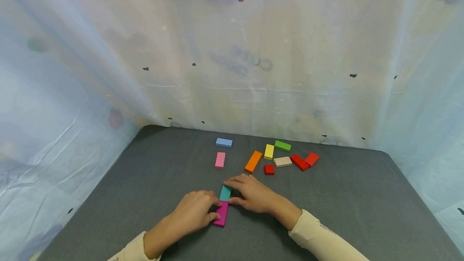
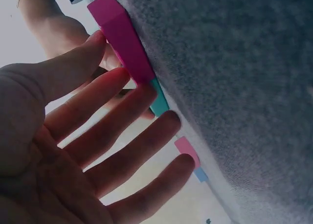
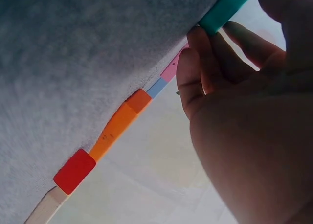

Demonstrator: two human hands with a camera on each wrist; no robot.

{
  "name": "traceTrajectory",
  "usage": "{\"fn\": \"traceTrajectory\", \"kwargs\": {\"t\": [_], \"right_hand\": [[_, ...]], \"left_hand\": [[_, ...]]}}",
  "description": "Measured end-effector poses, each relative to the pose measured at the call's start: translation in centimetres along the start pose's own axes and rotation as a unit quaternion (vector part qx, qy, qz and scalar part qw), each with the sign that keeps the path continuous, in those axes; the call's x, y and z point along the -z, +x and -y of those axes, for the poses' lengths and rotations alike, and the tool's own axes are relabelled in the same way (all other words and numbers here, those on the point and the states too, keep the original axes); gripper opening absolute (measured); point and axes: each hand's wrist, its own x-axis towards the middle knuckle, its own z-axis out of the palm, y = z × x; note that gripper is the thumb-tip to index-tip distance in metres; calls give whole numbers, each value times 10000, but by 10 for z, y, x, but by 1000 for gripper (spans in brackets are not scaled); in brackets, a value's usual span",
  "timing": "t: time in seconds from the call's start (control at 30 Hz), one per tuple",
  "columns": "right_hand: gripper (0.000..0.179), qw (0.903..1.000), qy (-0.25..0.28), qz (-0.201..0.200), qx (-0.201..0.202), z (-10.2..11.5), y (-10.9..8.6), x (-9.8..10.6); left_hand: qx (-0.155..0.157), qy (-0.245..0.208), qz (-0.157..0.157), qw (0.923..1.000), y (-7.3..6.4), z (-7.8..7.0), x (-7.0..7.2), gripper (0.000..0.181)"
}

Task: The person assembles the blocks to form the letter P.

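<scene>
A magenta block (image 1: 221, 214) lies lengthwise in line with a teal block (image 1: 225, 193) on the grey tabletop, their ends touching. My left hand (image 1: 197, 212) is at the left of the magenta block, thumb and fingertips touching its side. In the left wrist view those fingers are mostly straight and spread beside the magenta block (image 2: 126, 40). From the right, my right hand (image 1: 255, 195) pinches the teal block, with fingertips at its far end and the thumb near the joint. Part of the teal block (image 3: 226, 12) shows between thumb and fingers in the right wrist view.
Beyond the hands lie a pink block (image 1: 220, 160) and a blue block (image 1: 224, 143). Farther right are orange (image 1: 253, 162), yellow (image 1: 269, 152), green (image 1: 282, 146) and plain wood (image 1: 282, 162) blocks, plus red blocks (image 1: 269, 169). A pale curtain (image 1: 253, 104) hangs behind the table.
</scene>
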Motion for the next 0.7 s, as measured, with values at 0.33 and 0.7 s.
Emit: {"fn": "traceTrajectory", "kwargs": {"t": [0.33, 0.7], "right_hand": [[53, 10000, 49, -27, -27, 1, 1, 0], [56, 9999, -36, -80, 48, 4, 1, 0]], "left_hand": [[-252, 90, -90, 9996, -1, 1, 1, 27], [-321, 407, 79, 9986, -1, 1, 2, 34]]}}
